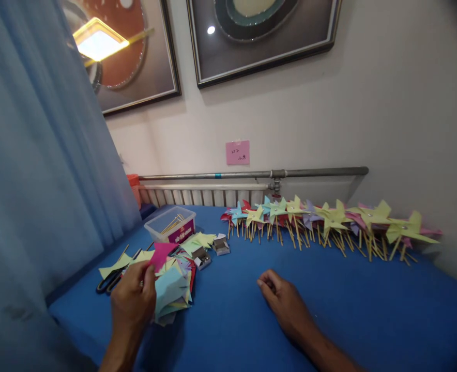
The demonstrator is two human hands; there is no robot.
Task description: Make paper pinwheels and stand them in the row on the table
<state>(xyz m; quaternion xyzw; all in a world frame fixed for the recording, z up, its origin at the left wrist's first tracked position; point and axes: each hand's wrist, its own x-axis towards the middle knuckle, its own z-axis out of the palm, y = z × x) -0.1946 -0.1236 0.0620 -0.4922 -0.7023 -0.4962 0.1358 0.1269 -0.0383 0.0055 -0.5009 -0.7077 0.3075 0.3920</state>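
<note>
A bright pink piece of paper (pixel 162 255) is pinched between the thumb and fingers of my left hand (pixel 132 294), raised over a pile of coloured paper pieces (pixel 171 290). On the blue table cover, my right hand (pixel 280 299) rests with its fingers curled in; whether anything is inside them is hidden. Black-handled scissors (pixel 110 281) lie left of the pile, partly behind my left hand. Just beyond the pile sit a small open box of metal bits (pixel 201 258) and another small open box (pixel 221 245).
A clear plastic tub (pixel 150 225) with thin sticks stands at the back left. Along the wall lies a long row of finished paper pinwheels (pixel 277 207) on sticks. A blue curtain (pixel 50 155) hangs at the left. Behind the table run a pipe (pixel 197 176) and a radiator (pixel 213 196).
</note>
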